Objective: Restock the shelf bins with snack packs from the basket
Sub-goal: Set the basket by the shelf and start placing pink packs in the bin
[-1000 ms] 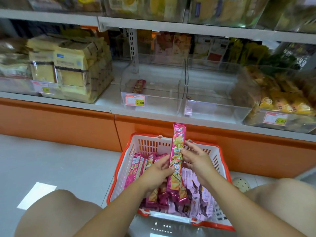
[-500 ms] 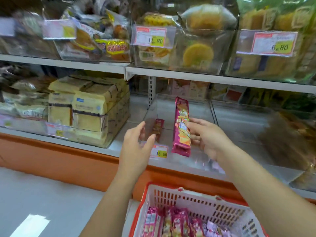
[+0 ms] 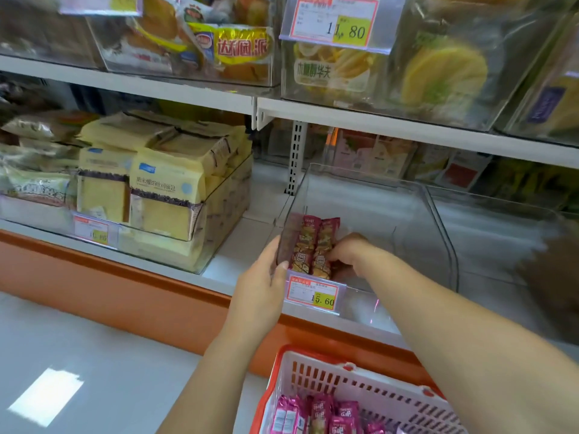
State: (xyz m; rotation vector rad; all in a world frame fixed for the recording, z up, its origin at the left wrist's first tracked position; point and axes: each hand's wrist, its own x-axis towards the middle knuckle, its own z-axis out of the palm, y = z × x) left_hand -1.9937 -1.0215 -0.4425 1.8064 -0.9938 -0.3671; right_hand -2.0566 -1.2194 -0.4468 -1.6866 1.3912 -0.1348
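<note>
A clear shelf bin [image 3: 438, 233] with a 15.60 price tag [image 3: 313, 295] sits on the lower shelf. Two pink snack packs lie side by side at its front left: one pack [image 3: 303, 245] against the left wall, a second pack [image 3: 324, 250] next to it. My right hand [image 3: 347, 253] reaches inside the bin, its fingers curled on the second pack's right edge. Against the outside of the bin's front left corner rests my left hand [image 3: 266, 277], fingers flat and thumb at the front edge. The white and orange basket [image 3: 316, 371] below holds several pink packs [image 3: 319, 411].
A bin of yellow cake packs [image 3: 163, 195] stands to the left, and another clear bin [image 3: 501, 245] to the right. The shelf above [image 3: 376, 119] overhangs, carrying bins of pastries. An orange plinth [image 3: 125, 296] runs under the shelf, with grey floor [image 3: 94, 355] in front.
My right hand carried the pink pack up from the basket and lowered it into the bin beside the pack lying there. My left hand moved onto the bin's corner.
</note>
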